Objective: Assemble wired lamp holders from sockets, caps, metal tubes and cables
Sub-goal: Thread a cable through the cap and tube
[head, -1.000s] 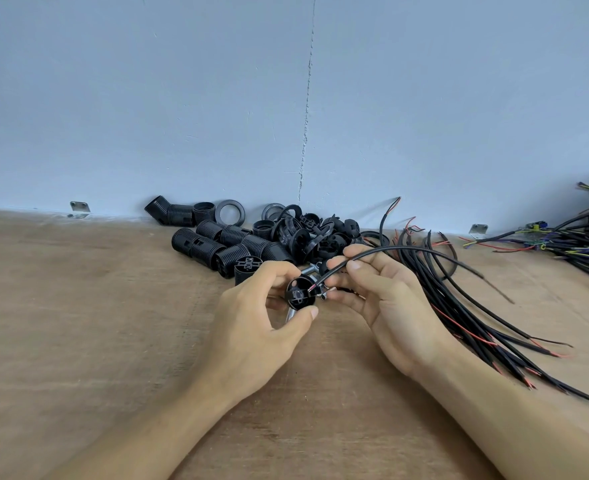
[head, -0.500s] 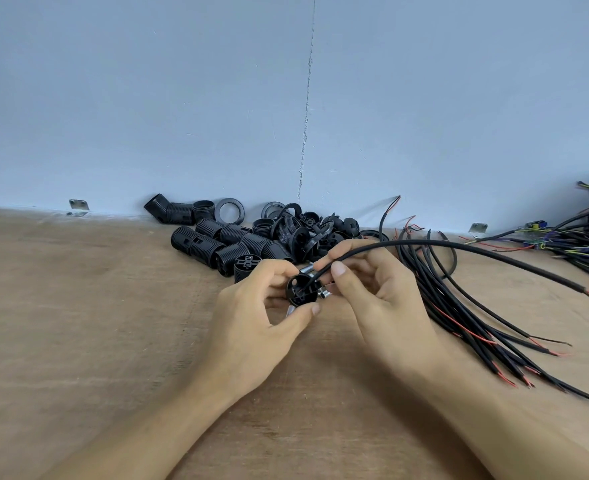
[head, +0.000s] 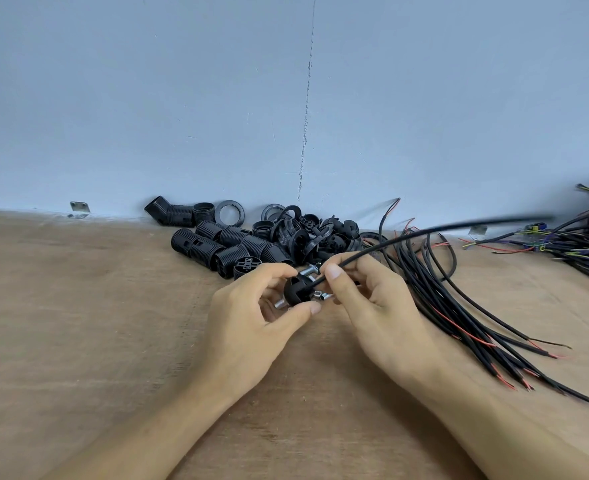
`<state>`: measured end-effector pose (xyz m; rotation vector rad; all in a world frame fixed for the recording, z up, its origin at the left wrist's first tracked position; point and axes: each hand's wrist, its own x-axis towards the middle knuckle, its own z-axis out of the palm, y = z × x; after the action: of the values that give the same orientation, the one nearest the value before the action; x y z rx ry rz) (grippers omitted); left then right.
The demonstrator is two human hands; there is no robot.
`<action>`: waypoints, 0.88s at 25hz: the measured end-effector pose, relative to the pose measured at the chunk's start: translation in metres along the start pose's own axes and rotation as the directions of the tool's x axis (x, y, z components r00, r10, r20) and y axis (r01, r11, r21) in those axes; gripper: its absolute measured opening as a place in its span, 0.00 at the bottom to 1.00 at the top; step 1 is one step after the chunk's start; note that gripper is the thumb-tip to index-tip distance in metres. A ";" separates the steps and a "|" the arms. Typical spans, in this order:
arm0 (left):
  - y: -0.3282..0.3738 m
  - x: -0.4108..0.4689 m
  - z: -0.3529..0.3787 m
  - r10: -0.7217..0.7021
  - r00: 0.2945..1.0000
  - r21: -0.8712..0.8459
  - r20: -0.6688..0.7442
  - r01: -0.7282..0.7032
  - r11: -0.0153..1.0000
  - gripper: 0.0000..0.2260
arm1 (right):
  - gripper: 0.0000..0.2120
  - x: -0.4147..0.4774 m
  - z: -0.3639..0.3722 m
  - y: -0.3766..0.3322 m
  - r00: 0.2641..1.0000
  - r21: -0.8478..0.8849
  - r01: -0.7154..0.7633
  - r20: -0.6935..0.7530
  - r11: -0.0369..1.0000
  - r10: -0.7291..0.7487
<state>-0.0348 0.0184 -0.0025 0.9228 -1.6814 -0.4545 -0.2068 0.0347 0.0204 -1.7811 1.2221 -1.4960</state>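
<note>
My left hand (head: 251, 320) pinches a small black cap (head: 296, 289) between thumb and fingers, just above the wooden table (head: 78, 323). A short metal tube (head: 280, 304) sticks out of the cap's lower left side. My right hand (head: 372, 306) pinches a black cable (head: 424, 233) right at the cap, and the cable arcs up and away to the right, its far end blurred. More small metal tubes (head: 322, 296) lie on the table under my hands.
A heap of black threaded sockets (head: 217, 244), rings and caps (head: 321, 233) lies against the blue wall. A fan of black cables with red tips (head: 476, 323) spreads at the right. Another bundle of coloured wires (head: 584, 240) lies far right.
The cable's free end has swung upward and further right, and more of it has slid through at the cap. The cap has turned so its closed side faces me. Both hands stayed in place.
</note>
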 end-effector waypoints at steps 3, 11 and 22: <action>0.000 0.000 0.001 0.042 0.999 0.037 0.008 -0.043 0.998 0.17 | 0.08 -0.002 0.005 -0.001 0.999 -0.020 -0.025 0.041 0.999 0.026; -0.003 0.000 0.000 0.002 1.000 0.036 -0.001 -0.002 0.999 0.18 | 0.13 0.005 0.003 0.000 0.960 0.323 -0.268 0.005 0.908 0.281; -0.005 0.000 0.001 0.066 0.998 0.048 0.009 -0.066 0.997 0.24 | 0.06 0.001 0.006 -0.001 0.942 0.264 -0.329 0.152 0.907 0.298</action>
<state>-0.0334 0.0153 -0.0068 0.8985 -1.7306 -0.3747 -0.2010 0.0335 0.0195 -1.3813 1.1121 -1.2961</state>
